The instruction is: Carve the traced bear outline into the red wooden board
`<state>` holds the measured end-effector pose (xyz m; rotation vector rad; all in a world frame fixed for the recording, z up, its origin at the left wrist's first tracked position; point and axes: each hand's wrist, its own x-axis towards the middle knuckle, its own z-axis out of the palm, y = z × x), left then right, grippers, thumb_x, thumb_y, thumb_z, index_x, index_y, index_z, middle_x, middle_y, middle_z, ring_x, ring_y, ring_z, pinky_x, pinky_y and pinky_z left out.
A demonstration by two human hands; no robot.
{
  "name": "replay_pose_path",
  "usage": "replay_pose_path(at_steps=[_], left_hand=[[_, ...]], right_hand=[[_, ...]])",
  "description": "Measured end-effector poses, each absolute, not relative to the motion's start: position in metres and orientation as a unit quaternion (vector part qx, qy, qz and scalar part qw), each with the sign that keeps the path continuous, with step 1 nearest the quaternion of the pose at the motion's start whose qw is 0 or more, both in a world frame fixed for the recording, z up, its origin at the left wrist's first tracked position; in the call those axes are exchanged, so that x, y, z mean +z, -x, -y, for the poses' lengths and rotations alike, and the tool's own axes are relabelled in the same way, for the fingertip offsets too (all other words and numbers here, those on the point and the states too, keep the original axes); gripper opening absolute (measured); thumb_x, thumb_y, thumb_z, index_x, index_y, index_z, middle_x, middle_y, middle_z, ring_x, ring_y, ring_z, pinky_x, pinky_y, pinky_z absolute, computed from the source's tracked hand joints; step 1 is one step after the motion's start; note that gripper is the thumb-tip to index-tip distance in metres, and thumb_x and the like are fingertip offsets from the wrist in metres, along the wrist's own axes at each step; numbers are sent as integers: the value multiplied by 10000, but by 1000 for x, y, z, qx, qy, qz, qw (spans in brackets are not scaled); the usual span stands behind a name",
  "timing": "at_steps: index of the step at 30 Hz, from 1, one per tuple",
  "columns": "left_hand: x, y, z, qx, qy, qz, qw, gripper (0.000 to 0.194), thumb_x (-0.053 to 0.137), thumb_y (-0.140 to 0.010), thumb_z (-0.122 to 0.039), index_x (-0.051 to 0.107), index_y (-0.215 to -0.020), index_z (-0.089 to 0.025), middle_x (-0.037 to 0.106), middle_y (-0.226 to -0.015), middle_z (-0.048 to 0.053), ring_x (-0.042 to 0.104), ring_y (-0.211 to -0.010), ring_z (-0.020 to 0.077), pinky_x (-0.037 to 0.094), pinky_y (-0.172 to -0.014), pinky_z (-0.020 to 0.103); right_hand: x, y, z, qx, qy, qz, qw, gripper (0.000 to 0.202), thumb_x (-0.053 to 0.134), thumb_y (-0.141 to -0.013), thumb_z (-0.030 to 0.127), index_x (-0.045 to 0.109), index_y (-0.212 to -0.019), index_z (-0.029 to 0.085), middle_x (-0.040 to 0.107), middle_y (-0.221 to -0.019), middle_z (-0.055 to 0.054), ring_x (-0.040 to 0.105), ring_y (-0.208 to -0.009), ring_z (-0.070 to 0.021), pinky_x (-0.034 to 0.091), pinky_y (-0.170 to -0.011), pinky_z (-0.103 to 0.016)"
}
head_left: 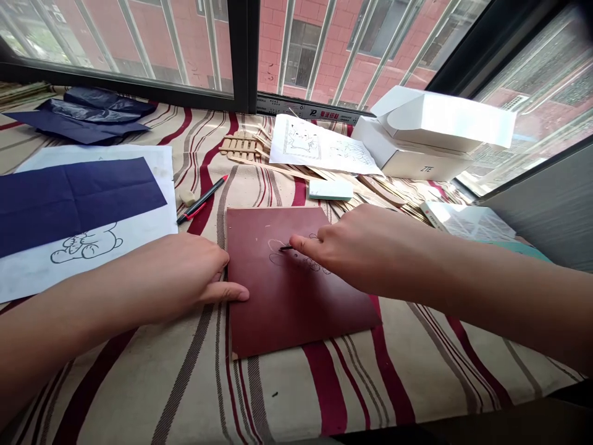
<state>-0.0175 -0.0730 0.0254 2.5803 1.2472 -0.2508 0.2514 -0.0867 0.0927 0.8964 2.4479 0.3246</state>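
Note:
A reddish-brown board lies flat on the striped cloth, with looping outlines drawn on its upper part. My left hand grips the board's left edge, thumb on top and fingers curled at the side. Over the board's upper right is my right hand, closed around a thin tool with a dark tip. That tip touches the board at the outlines. Most of the tool is hidden by my fingers, so I cannot tell its kind.
Left lie a white sheet with a bear drawing, dark blue paper, a black-and-red pen and an eraser. Behind the board are a pale green block, a drawn sheet, wooden sticks and a white box.

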Motion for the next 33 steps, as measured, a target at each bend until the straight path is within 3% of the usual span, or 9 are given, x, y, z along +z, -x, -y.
replay_pose_path(at_steps=[3, 7, 17, 23, 33], left_hand=[[29, 14, 74, -175, -857, -463, 142, 671, 439, -927, -873, 535, -649, -271, 766, -792, 121, 731, -719, 346, 420, -609, 427], [34, 8, 75, -172, -851, -475, 146, 626, 502, -922, -836, 518, -649, -273, 760, -799, 117, 724, -746, 349, 410, -638, 426], [39, 3, 79, -196, -825, -504, 165, 569, 577, -939, -769, 513, -682, -266, 788, -870, 119, 742, -807, 344, 397, -643, 401], [42, 1, 80, -208, -814, -515, 168, 504, 634, -942, -691, 520, -694, -268, 777, -864, 109, 739, -817, 358, 402, -667, 407], [38, 2, 79, -196, -820, -510, 172, 529, 628, -936, -714, 497, -682, -268, 767, -856, 102, 718, -791, 351, 376, -650, 396]], right_hand=[[93, -254, 88, 178, -288, -904, 262, 481, 500, -1083, 136, 673, -1526, 207, 755, -756, -63, 583, -541, -174, 210, -503, -352], [90, -264, 77, 189, -254, -911, 263, 607, 491, -1068, 84, 551, -1644, 265, 789, -911, -58, 554, -556, -148, 213, -528, -349], [94, -251, 80, 108, -316, -903, 271, 459, 574, -1062, 163, 682, -1506, 204, 808, -845, -60, 564, -535, -146, 187, -515, -317], [93, -252, 87, 147, -312, -897, 276, 491, 516, -1091, 185, 629, -1567, 220, 792, -823, -63, 525, -495, -145, 160, -504, -315], [79, -269, 89, 131, -335, -895, 265, 609, 557, -1046, 186, 538, -1653, 227, 805, -939, -65, 441, -468, -115, 140, -478, -310]])
